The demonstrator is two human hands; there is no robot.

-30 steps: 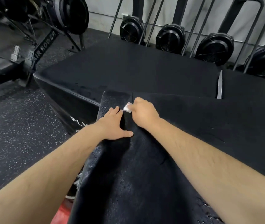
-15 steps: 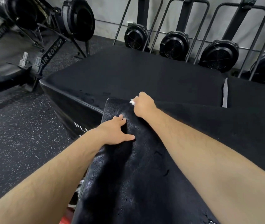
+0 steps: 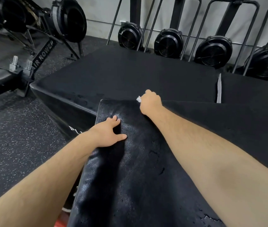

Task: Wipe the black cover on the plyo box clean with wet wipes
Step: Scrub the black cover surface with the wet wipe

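Black cover [image 3: 138, 169]: it runs away from the person as a long glossy sheet, its near end flaking in small cracks [image 3: 211, 217] and its far end reaching the edge of the plyo box [image 3: 74, 115], whose side bears white lettering. What lies under the near part is hidden.

The left hand [image 3: 108, 135] lies on the cover's left side, fingers spread and thumb out, pressing down and holding nothing. Further on, at the cover's far edge, the right hand [image 3: 151, 102] is curled into a fist round a wet wipe [image 3: 138, 99], only a small white corner of which shows past the knuckles.

The step in hand looks like wiping the far end. To do it well, the left hand should pin the sheet so that it does not ripple or slide under the stroke. The wipe would cover more ground if spread flatter under the fingers rather than balled up. Strokes should overlap and carry right over the rounded corner and edge, where grime tends to gather. Lighter pressure suits the cracked patches, since hard rubbing may lift more flakes.

Beyond lie the box's wide matte top, the speckled floor [image 3: 15, 136] to the left, an air rower [image 3: 43, 54] and a row of fan wheels [image 3: 168, 42] by the wall.
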